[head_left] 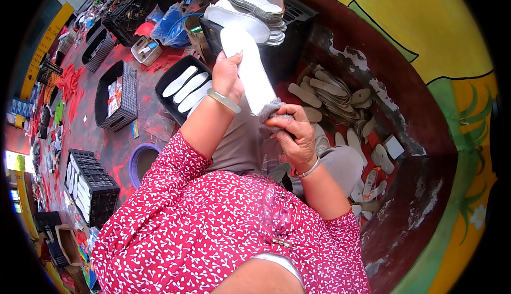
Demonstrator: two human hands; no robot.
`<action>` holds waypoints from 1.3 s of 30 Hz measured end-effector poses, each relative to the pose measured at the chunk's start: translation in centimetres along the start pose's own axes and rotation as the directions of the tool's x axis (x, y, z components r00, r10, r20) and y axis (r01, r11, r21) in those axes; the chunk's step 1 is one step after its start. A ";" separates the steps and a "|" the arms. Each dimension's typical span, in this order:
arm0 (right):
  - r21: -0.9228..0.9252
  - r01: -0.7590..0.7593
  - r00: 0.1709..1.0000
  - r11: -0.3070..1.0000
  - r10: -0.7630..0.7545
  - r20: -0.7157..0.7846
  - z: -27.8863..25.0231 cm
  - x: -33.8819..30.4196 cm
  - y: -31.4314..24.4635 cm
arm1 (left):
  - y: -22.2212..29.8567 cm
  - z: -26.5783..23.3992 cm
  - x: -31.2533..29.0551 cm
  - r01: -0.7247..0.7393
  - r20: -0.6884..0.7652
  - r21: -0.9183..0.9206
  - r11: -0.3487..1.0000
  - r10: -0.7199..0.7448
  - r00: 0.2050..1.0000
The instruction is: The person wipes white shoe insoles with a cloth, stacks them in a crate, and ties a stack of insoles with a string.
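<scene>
My left hand (228, 75) pinches the edge of a long white insole (247, 65), thumb on top, and holds it tilted in front of me. In my right hand (295, 137) is a fuzzy grey cloth (271, 114), bunched between the fingers and touching the insole's near end. Just beyond, a stack of insoles (258, 9) with white tops stands on an upturned black crate (298, 17). Another white insole (237, 23) lies against that stack, partly behind the held one.
Left of my arm, a black basket (159, 89) holds several white insoles. A purple bucket (133, 161), a black crate of insoles (106, 187) and a checked basket (128, 115) stand farther left. A loose pile of beige insoles (335, 94) lies by the wall at right.
</scene>
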State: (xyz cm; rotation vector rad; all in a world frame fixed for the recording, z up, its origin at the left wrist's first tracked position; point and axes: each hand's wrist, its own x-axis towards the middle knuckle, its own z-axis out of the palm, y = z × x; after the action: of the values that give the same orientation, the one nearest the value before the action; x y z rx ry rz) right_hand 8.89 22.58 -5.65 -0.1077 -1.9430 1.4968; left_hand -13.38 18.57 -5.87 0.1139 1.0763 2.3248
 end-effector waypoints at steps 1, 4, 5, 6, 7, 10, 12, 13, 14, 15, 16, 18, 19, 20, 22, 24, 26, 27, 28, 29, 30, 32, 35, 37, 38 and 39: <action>-0.068 0.079 0.997 0.995 -0.077 0.031 -0.3 0.2 -0.2 | 0.5 0.1 0.1 0.002 -0.020 -0.013 1.000 -0.002 1.000; 0.160 -0.084 0.986 0.984 0.060 0.153 -2.0 -0.1 1.0 | 1.9 0.7 -0.2 -0.099 -0.051 -0.030 0.995 0.097 0.994; 0.235 -0.090 0.994 0.968 0.075 0.073 -2.4 0.3 1.4 | 2.0 1.1 -0.3 -0.151 -0.040 -0.017 0.988 0.150 0.988; 0.312 -0.211 0.976 0.926 0.217 0.015 -2.7 0.6 1.0 | 1.6 1.3 -0.6 -0.200 -0.004 -0.012 0.980 0.200 0.980; 0.423 -0.283 0.948 0.861 0.318 -0.013 -2.8 0.8 0.4 | 1.2 1.5 -1.1 -0.249 0.033 -0.008 0.968 0.249 0.968; 0.440 -0.378 0.906 0.815 0.423 -0.006 -3.1 1.3 0.3 | 0.1 2.5 -2.8 -0.300 0.144 0.001 0.954 0.297 0.944; 0.399 -0.476 0.860 0.784 0.509 0.027 -3.1 1.3 0.8 | -0.7 3.4 -4.2 -0.304 0.187 0.020 0.952 0.295 0.937; 0.256 -0.412 0.901 0.875 0.433 -0.032 -2.6 1.3 1.5 | -1.1 3.5 -4.9 -0.284 0.207 0.040 0.958 0.270 0.940; 0.300 -0.424 0.894 0.854 0.448 -0.011 -2.3 1.2 1.8 | -1.8 3.3 -5.1 -0.289 0.232 0.072 0.955 0.265 0.936; 0.341 -0.436 0.887 0.833 0.461 0.009 -2.1 1.1 2.1 | -2.3 3.4 -5.6 -0.273 0.246 0.071 0.959 0.249 0.937; 0.381 -0.448 0.880 0.809 0.474 0.029 -2.0 1.1 2.2 | -2.7 3.5 -6.1 -0.258 0.259 0.070 0.964 0.232 0.937; 0.447 -0.475 0.862 0.758 0.503 0.062 -2.2 1.1 2.1 | -3.0 3.6 -6.8 -0.220 0.280 0.106 0.970 0.184 0.942; 0.503 -0.496 0.843 0.708 0.532 0.081 -2.5 1.0 2.2 | -3.0 3.7 -7.0 -0.201 0.291 0.124 0.972 0.158 0.944; 0.555 -0.514 0.823 0.654 0.559 0.103 -2.6 0.9 2.2 | -2.8 3.8 -7.2 -0.149 0.342 0.100 0.984 0.106 0.934; 0.696 -0.506 0.806 0.509 0.566 0.172 -2.7 0.8 2.2 | -1.7 4.1 -7.6 -0.044 0.444 0.063 0.997 0.012 0.896; 0.790 -0.491 0.805 0.367 0.537 0.252 -3.1 0.4 2.5 | -1.2 4.3 -7.8 0.123 0.603 -0.034 0.992 -0.078 0.794; 0.803 -0.496 0.807 0.331 0.516 0.285 -2.7 0.5 2.3 | -1.1 4.8 -7.8 0.314 0.574 -0.067 0.947 -0.221 0.788; 0.797 -0.504 0.805 0.332 0.514 0.295 -2.4 0.3 2.7 | -1.2 4.8 -7.8 0.346 0.577 -0.085 0.934 -0.237 0.782; 0.792 -0.513 0.803 0.333 0.512 0.305 -2.2 0.2 3.1 | -1.4 4.6 -7.7 0.377 0.579 -0.103 0.920 -0.253 0.775; 0.782 -0.536 0.800 0.317 0.488 0.350 -2.3 0.2 3.3 | -1.7 4.4 -7.5 0.408 0.582 -0.120 0.905 -0.269 0.767; 0.785 -0.546 0.789 0.292 0.494 0.365 -2.0 0.2 3.0 | -2.0 4.0 -7.1 0.454 0.622 -0.141 0.880 -0.278 0.732; 0.783 -0.570 0.754 0.249 0.536 0.378 -1.3 0.5 2.0 | -2.5 2.9 -6.2 0.543 0.698 -0.175 0.821 -0.286 0.657; 0.597 -0.631 0.730 0.495 0.640 0.241 -3.0 0.8 3.2 | -1.6 2.9 -5.9 0.344 0.513 -0.039 0.938 -0.277 0.812; 0.573 -0.619 0.701 0.538 0.707 0.093 -5.7 0.8 4.9 | -0.4 2.7 -5.8 0.245 0.492 0.086 0.966 -0.255 0.832; 0.678 -0.545 0.693 0.493 0.721 0.033 -7.2 0.8 5.0 | -0.2 2.4 -5.8 0.246 0.478 0.123 0.961 -0.274 0.834; 0.772 -0.468 0.729 0.430 0.681 0.062 -8.2 1.0 4.4 | -0.3 2.2 -5.8 0.252 0.471 0.160 0.954 -0.298 0.830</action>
State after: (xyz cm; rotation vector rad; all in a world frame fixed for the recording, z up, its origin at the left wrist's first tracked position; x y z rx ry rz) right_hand 11.24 31.32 -8.12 -0.6394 -0.9232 2.5019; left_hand -7.76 17.12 -3.73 0.5221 0.8668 1.8413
